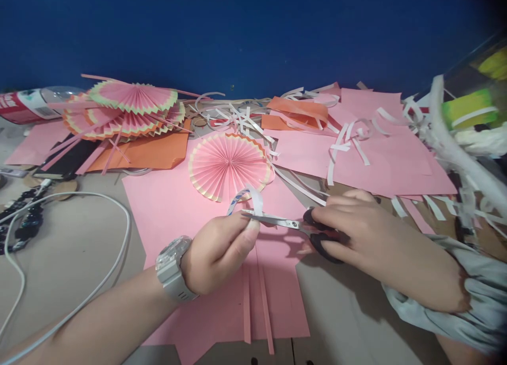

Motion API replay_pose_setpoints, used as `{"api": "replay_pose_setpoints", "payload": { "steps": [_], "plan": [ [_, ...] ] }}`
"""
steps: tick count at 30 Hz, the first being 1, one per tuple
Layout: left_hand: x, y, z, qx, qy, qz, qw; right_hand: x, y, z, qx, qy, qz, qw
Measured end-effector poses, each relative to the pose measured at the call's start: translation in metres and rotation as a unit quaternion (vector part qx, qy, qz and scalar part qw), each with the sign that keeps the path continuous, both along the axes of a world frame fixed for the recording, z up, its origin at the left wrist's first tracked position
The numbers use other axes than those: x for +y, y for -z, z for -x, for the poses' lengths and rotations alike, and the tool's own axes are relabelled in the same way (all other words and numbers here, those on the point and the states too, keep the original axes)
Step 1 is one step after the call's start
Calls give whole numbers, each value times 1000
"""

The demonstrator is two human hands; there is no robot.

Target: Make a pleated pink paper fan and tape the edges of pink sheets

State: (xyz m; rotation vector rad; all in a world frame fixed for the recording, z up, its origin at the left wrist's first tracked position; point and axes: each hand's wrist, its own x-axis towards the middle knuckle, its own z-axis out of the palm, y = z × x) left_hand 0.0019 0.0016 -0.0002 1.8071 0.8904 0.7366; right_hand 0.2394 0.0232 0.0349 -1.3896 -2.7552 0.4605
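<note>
My left hand (219, 251), with a grey watch (172, 269) on the wrist, pinches a curled white strip of tape (247, 197) between thumb and fingers. My right hand (370, 233) grips black-handled scissors (295, 226), whose blades point left and meet the strip at my left fingertips. Both hands hover over a pink paper sheet (170, 212) with cut pink strips (257, 307) lying on it. A pink pleated paper rosette (227, 164) lies just behind the hands.
A stack of pleated rosettes (127, 109) sits at the back left on orange paper (150, 151). More pink sheets (368, 153) and white paper strips (348, 143) cover the back right. A white cable (99, 270) loops at left. A blue wall stands behind.
</note>
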Motion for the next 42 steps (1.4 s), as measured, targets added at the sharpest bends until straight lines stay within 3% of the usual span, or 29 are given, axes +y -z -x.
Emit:
{"api": "replay_pose_setpoints", "payload": {
  "steps": [18, 21, 27, 31, 38, 42],
  "plan": [
    [0, 0, 0, -6, 1, 0, 1000, -4, 1, -1, -16, -14, -124, 992],
    [0, -1, 1, -2, -3, 17, 1000, -4, 0, -1, -12, -8, -88, 996],
    [-2, -1, -2, -41, -5, 29, 999, -1, -6, 0, 30, 22, 77, 996],
    [-3, -1, -2, -43, -2, 30, 999, -1, -9, 3, 34, 32, 138, 989],
    [0, -2, 1, -23, 21, -13, 999, 1, -9, 4, 92, 31, 119, 988],
    [1, -3, -3, 41, -20, -57, 997, 1, -5, 2, 122, 28, 93, 988]
  ]
}}
